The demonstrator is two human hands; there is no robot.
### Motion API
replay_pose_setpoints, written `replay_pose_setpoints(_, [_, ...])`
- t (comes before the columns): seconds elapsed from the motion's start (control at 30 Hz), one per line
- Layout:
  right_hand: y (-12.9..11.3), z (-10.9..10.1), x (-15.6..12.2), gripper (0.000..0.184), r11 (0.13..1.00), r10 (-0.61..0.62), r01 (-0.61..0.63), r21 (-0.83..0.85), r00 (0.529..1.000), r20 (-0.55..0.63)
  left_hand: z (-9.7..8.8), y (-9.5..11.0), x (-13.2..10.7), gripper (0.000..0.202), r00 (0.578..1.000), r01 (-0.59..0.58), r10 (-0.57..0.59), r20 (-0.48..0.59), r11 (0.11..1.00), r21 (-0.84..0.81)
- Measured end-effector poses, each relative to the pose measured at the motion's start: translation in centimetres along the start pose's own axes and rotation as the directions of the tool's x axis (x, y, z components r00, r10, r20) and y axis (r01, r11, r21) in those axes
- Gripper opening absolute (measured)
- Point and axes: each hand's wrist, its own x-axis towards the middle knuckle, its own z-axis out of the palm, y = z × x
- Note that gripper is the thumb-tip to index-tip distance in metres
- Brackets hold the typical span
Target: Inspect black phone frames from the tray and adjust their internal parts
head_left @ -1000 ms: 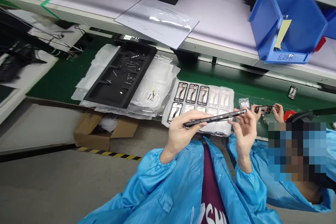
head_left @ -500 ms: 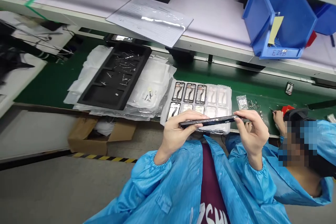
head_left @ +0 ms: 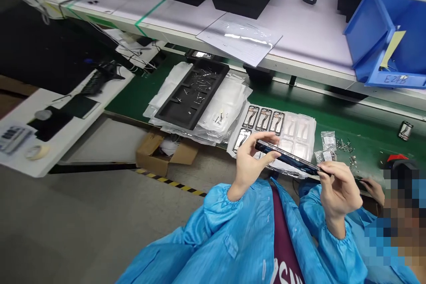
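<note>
Green benchtop (head_left: 366, 128) is set beneath a pale shelf (head_left: 313, 31). Over the near side of a white moulded tray (head_left: 302, 131), a slim, dark phone-like device (head_left: 293, 158) is held nearly edge-on, slanted across the view. One end is gripped between thumb and fingers of the left hand (head_left: 251, 164); the other is pinched by the right hand (head_left: 341, 188).

From its thin build, it is judged light and stiff, probably slick-faced and easily cracked, so it is best held by the rim near both ends, with the middle left unpressed. Whether its layers are fully joined cannot be told.

Phone frames (head_left: 264, 119) are seated in some tray pockets. To the right, small bags (head_left: 329, 140) and loose metal parts (head_left: 345, 145) are spread; elbow room there is narrowed by a co-worker's hand (head_left: 374, 188). Leftward, a black tray (head_left: 175, 117) is laid on stacked plastic trays (head_left: 229, 93).
</note>
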Motion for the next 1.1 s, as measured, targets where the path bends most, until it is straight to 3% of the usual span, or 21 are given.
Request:
replay_pose_setpoints(0.07, [-0.3,0.6,-0.5,0.024,0.999,0.012,-0.013,-0.04,0.999,-0.043,0.4,-0.5,-0.3,0.061,0.996,0.069,-0.073,-0.051,0.995,-0.078])
replay_pose_setpoints(0.13, [-0.7,1.2,-1.0,0.025,0.997,0.024,-0.029,-0.075,0.997,-0.068,0.9,-1.0,-0.7,0.075,0.975,0.206,-0.219,-0.042,0.956,-0.21])
replay_pose_setpoints(0.2, [-0.9,1.7,-1.3,0.026,0.996,0.03,-0.034,-0.087,0.998,-0.047,1.3,-1.2,-1.0,0.083,0.937,0.337,-0.35,0.02,0.883,-0.327])
replay_pose_setpoints(0.3, [-1.2,1.9,-1.6,0.025,0.997,0.051,-0.049,-0.065,0.998,0.031,1.6,-1.0,-0.8,0.085,0.905,0.409,-0.423,0.046,0.835,-0.369])
replay_pose_setpoints(0.5, [-2.0,0.8,-0.5,0.018,0.981,0.188,-0.194,0.012,0.96,0.206,1.2,-0.7,0.2,0.075,0.895,0.432,-0.446,0.016,0.856,-0.284])
replay_pose_setpoints(0.6, [-2.5,0.4,0.6,0.011,0.968,0.246,-0.249,-0.025,0.925,0.291,1.0,-0.7,0.0,0.071,0.915,0.399,-0.404,0.026,0.891,-0.216])
replay_pose_setpoints(0.77, [-3.0,0.6,2.0,0.014,0.955,0.291,-0.292,-0.06,0.874,0.389,1.1,-0.5,-0.4,0.073,0.948,0.319,-0.32,0.007,0.943,-0.098])
replay_pose_setpoints(0.87, [-3.2,1.0,2.3,0.013,0.938,0.33,-0.344,-0.043,0.85,0.411,1.2,-0.4,-0.5,0.074,0.95,0.311,-0.31,0.029,0.95,-0.026])
replay_pose_setpoints(1.1, [-3.4,1.3,2.1,0.014,0.934,0.337,-0.355,-0.031,0.852,0.4,1.1,-0.2,-0.4,0.075,0.968,0.246,-0.247,0.044,0.969,0.041])
